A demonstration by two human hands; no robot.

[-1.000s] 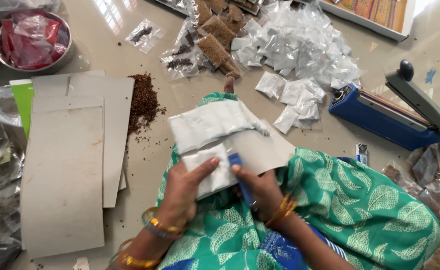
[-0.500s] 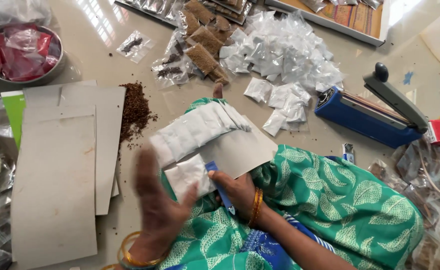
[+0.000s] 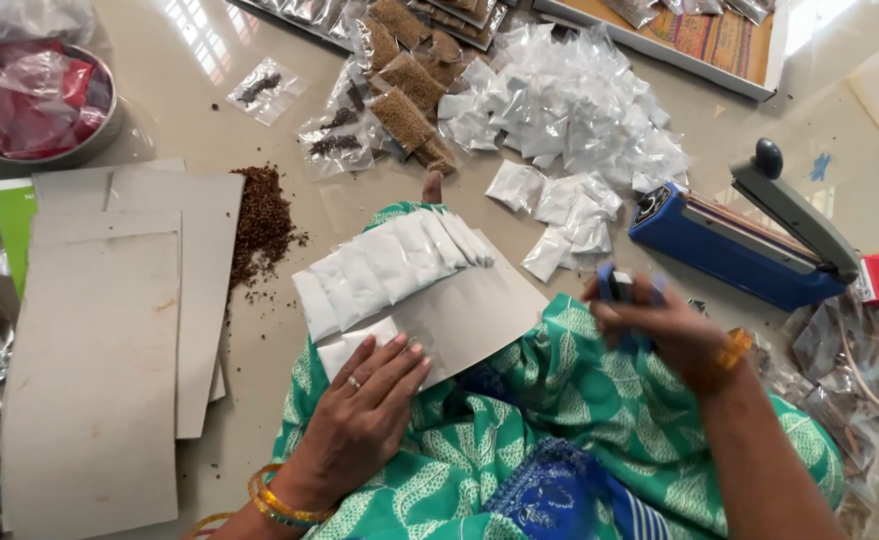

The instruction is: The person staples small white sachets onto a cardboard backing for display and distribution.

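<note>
My left hand (image 3: 364, 405) lies flat on a white sachet (image 3: 344, 350) at the near end of a grey card (image 3: 469, 315) that rests on my lap. A row of several white sachets (image 3: 389, 265) overlaps along the card's far edge. My right hand (image 3: 649, 320), blurred, is lifted to the right of the card and grips a small blue stapler (image 3: 619, 285). The green patterned cloth (image 3: 519, 430) of my clothing lies under the card.
A blue heat sealer (image 3: 749, 235) stands at the right, with a pile of white sachets (image 3: 569, 120) behind the card. Grey card sheets (image 3: 109, 330) are stacked at left, beside loose brown spice (image 3: 259, 220). A steel bowl of red packets (image 3: 34, 95) sits far left.
My right hand has left the card and swung out to the right with the stapler. My left hand has come down flat onto the near sachet.
</note>
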